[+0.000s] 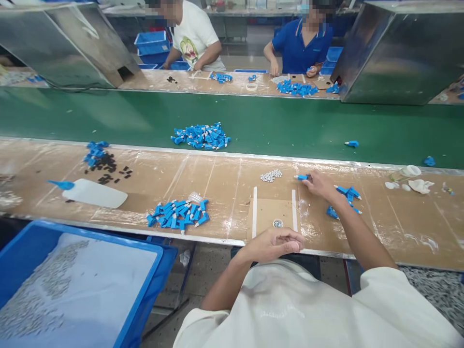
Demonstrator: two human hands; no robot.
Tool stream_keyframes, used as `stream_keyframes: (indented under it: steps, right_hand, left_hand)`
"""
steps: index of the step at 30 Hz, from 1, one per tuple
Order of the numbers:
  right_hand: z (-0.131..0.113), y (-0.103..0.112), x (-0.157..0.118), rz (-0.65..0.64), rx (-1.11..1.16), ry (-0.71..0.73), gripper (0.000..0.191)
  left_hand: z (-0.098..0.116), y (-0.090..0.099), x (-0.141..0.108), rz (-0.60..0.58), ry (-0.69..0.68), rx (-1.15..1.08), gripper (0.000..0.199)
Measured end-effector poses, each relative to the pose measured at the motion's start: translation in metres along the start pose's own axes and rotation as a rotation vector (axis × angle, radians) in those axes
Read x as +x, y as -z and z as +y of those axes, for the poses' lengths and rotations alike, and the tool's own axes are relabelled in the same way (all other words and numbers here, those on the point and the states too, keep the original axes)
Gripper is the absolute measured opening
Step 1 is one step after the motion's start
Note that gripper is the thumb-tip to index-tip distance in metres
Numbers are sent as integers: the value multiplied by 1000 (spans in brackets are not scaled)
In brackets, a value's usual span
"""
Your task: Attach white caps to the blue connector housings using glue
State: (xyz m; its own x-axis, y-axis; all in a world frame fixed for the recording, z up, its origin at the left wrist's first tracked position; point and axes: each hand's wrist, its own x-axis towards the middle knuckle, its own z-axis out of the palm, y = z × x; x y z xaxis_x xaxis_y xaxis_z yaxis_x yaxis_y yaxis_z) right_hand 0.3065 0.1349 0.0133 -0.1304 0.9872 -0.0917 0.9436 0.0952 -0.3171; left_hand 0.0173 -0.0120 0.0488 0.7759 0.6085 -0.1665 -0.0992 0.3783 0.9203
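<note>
Right grip, outstretched palm-down, pinches a blue piece

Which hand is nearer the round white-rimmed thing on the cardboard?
Left. Your left hand is just on your side of the round thing; your right hand is farther off, beyond it to the right.

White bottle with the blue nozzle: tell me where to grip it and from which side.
Probably best around the broad middle of the white bottle, from above with the left hand: it lies on its side, its narrow blue nozzle pointing left, and black pieces lie just beyond its body.
</note>
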Motion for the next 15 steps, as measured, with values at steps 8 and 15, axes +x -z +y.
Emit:
stream_keyframes:
  steps: [8,15]
  right_hand:
    - [-87,-15,-79,-399,1685,-27,39]
    - [-115,-15,-97,-592,2012,-178,29]
  left_hand:
    - [9,20,30,710,-476,83,55]
    - [15,20,46,461,-353,-124,60]
